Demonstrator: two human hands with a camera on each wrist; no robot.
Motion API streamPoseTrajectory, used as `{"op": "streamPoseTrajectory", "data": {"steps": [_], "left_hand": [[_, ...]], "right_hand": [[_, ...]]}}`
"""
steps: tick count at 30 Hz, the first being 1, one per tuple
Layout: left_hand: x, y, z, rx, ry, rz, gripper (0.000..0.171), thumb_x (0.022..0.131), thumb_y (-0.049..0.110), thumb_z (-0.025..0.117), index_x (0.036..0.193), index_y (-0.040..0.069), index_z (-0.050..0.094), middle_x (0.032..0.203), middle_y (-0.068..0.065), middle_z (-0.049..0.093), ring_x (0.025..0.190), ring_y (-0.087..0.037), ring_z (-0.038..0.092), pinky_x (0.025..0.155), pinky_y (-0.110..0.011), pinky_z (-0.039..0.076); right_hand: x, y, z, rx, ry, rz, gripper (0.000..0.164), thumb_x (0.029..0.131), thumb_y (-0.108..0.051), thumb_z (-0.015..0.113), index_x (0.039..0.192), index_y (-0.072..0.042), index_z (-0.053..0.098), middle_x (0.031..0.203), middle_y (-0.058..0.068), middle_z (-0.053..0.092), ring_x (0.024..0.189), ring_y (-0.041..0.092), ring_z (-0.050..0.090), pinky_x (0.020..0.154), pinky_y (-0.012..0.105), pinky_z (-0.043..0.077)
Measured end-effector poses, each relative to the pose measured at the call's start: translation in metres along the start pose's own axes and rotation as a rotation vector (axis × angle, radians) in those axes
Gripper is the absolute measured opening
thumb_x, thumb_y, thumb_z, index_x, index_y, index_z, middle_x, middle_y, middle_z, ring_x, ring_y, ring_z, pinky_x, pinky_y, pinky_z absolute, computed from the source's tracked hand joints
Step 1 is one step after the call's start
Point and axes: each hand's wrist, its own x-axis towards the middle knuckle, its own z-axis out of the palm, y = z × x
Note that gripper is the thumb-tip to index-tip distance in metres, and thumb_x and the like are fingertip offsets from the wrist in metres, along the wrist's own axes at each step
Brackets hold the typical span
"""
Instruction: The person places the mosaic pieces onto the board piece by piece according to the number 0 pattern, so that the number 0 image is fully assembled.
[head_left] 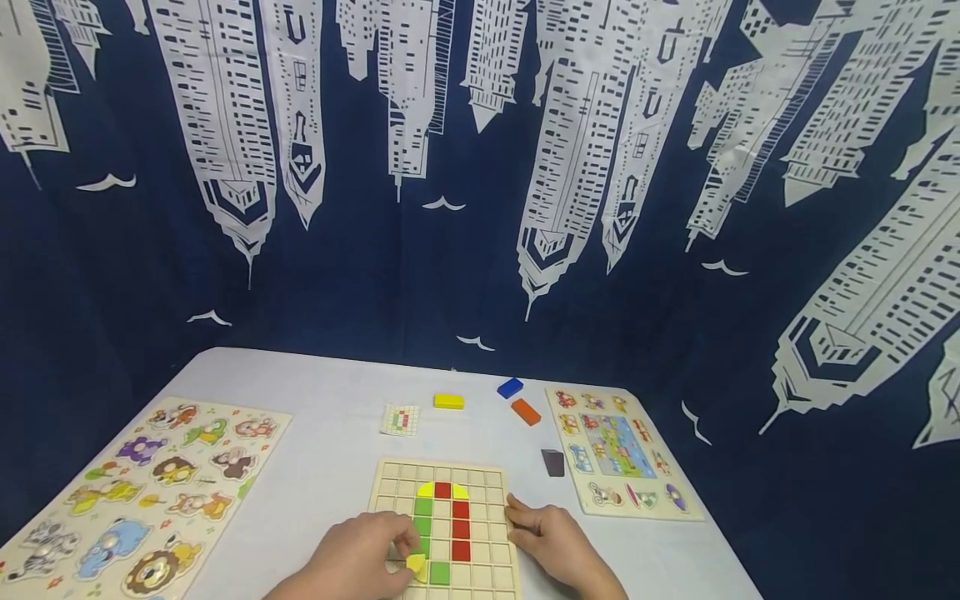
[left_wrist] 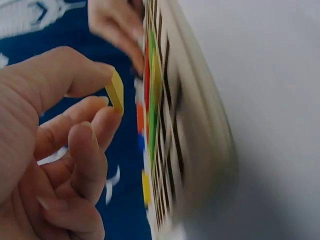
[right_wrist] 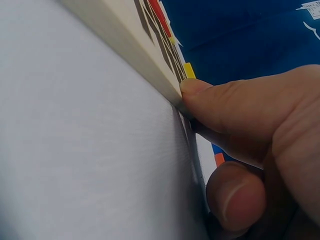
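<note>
My left hand (head_left: 363,554) pinches a small yellow piece (left_wrist: 116,91) between thumb and fingertips, over the lower left of a wooden grid board (head_left: 491,575). My right hand (head_left: 555,542) holds the board's right edge, its thumb (right_wrist: 200,92) against the rim. Set in the grid are green squares (head_left: 423,507) in a left column and red squares (head_left: 461,529) in a right column. Between two yellow rounded pieces (head_left: 460,491) at the top sits one red square (head_left: 442,490). A single green square (head_left: 439,573) lies lower down. My left hand hides some cells.
Behind the board lie a pattern card (head_left: 401,420), a yellow block (head_left: 448,401), a blue block (head_left: 510,388) and an orange block (head_left: 526,412). A dark block (head_left: 552,462) is at the right. An animal puzzle (head_left: 258,446) flanks the left, a picture puzzle (head_left: 624,417) the right.
</note>
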Motion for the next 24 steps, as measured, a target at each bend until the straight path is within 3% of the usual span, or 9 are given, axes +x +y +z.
{"op": "streamPoseTrajectory", "data": {"steps": [5, 10, 18, 24], "left_hand": [[0.017, 0.024, 0.025, 0.052, -0.029, 0.038, 0.02, 0.074, 0.022, 0.085, 0.086, 0.028, 0.071, 0.077, 0.025, 0.058, 0.071, 0.007, 0.051, 0.059, -0.024, 0.042], [0.026, 0.03, 0.039, 0.111, -0.045, 0.043, 0.016, 0.075, 0.023, 0.086, 0.078, 0.03, 0.072, 0.077, 0.025, 0.056, 0.069, 0.008, 0.05, 0.057, -0.024, 0.042], [0.027, 0.03, 0.042, 0.052, -0.029, 0.019, 0.016, 0.074, 0.015, 0.082, 0.075, 0.03, 0.075, 0.079, 0.023, 0.055, 0.068, 0.006, 0.051, 0.056, -0.025, 0.042], [0.029, 0.028, 0.043, 0.015, 0.0, 0.011, 0.014, 0.076, 0.019, 0.084, 0.073, 0.029, 0.075, 0.079, 0.023, 0.056, 0.068, 0.005, 0.052, 0.057, -0.024, 0.042]], "right_hand": [[0.002, -0.002, 0.003, 0.003, -0.003, -0.008, 0.041, 0.094, -0.026, 0.074, 0.13, -0.007, 0.07, 0.147, 0.008, 0.058, 0.136, 0.036, 0.055, 0.108, 0.054, 0.044], [0.001, -0.005, 0.007, 0.002, -0.001, -0.006, 0.039, 0.094, -0.026, 0.074, 0.129, -0.008, 0.071, 0.147, 0.008, 0.058, 0.137, 0.035, 0.054, 0.107, 0.053, 0.045], [0.002, -0.01, 0.007, -0.012, 0.01, -0.007, 0.038, 0.094, -0.025, 0.074, 0.128, -0.008, 0.071, 0.147, 0.007, 0.058, 0.137, 0.033, 0.054, 0.107, 0.053, 0.044], [0.001, -0.01, 0.005, -0.006, 0.016, 0.002, 0.038, 0.094, -0.025, 0.074, 0.128, -0.008, 0.072, 0.147, 0.007, 0.058, 0.137, 0.033, 0.054, 0.108, 0.054, 0.043]]}}
